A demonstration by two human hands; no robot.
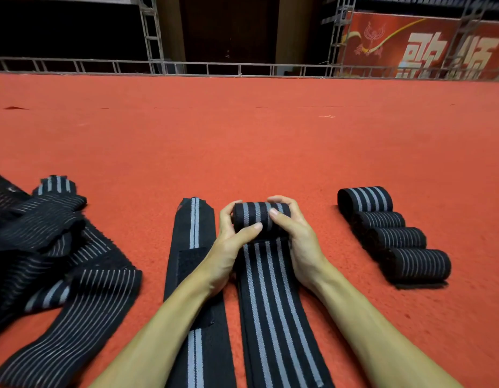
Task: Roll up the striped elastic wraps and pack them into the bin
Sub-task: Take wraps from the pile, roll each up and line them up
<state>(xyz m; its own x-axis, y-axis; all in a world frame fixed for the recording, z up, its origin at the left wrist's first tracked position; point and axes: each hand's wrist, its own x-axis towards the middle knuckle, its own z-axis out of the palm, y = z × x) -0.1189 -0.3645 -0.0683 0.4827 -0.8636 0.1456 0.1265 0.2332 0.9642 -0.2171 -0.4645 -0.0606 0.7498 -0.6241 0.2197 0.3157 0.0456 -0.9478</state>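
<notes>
Head view, lower centre of frame: a partly rolled wrap (256,217), black with grey stripes, sits on the red carpet floor (242,135). The left hand (228,247) and right hand (295,242) both grasp the roll, one at each end. Fingers curl over the far side and thumbs press on the near face, so each grip is clenched round the roll. The unrolled tail (273,317) of the same wrap runs flat from under the roll to the bottom edge of the frame, between the two forearms. Just left of it a second flat wrap (193,233) lies lengthwise, with a black fastener patch (191,261) about midway; the left forearm crosses over this wrap. Lower left of frame: a loose heap of unrolled wraps (46,247), overlapping and folded on one another. Right of centre: four finished rolls (393,236) in a diagonal row, each touching the next, well apart from the hands. Top of frame: a metal truss railing (102,65) runs along the far edge of the carpet. A red banner (410,43) with white characters stands at upper right.
</notes>
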